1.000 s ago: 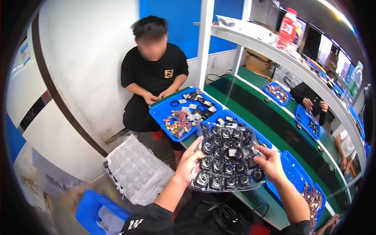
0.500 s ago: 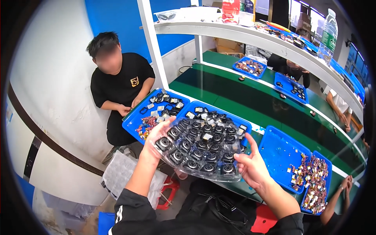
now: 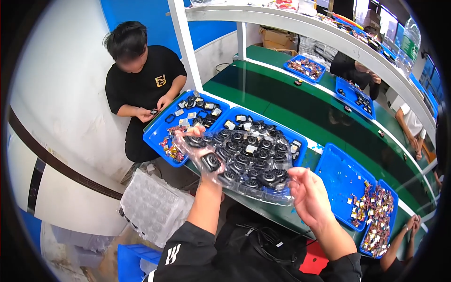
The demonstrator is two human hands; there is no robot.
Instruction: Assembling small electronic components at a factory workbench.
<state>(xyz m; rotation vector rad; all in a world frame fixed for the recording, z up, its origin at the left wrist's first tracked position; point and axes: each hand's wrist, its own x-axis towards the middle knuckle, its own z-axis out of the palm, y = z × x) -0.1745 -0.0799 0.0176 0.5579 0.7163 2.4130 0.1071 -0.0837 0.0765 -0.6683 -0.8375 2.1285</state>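
Note:
A clear plastic blister tray (image 3: 256, 196) hangs tilted over a blue bin (image 3: 303, 141), carrying several black round parts (image 3: 211, 161) that look like small wheels or lens units. My left hand (image 3: 198, 130) is closed on the tray's left end, partly behind it and seen through the plastic. At the right edge my right hand (image 3: 308, 195) pinches the tray between thumb and fingers. More black parts (image 3: 251, 129) lie in the blue bin behind; through the clear plastic I cannot tell all of them from those in the tray.
Left of it, another blue bin (image 3: 149, 138) holds black frames and wired pieces, with a seated person (image 3: 145, 84) beside it. Stacked clear trays (image 3: 152, 207) stand lower left. Blue bins (image 3: 336, 169) with wired pieces (image 3: 378, 221) sit right. A white shelf (image 3: 282, 21) spans the green conveyor (image 3: 277, 103).
The tray has tilted and its black parts have shifted, some bunching toward the lower right. My left hand has moved in behind the tray. The seated person now holds a small dark part.

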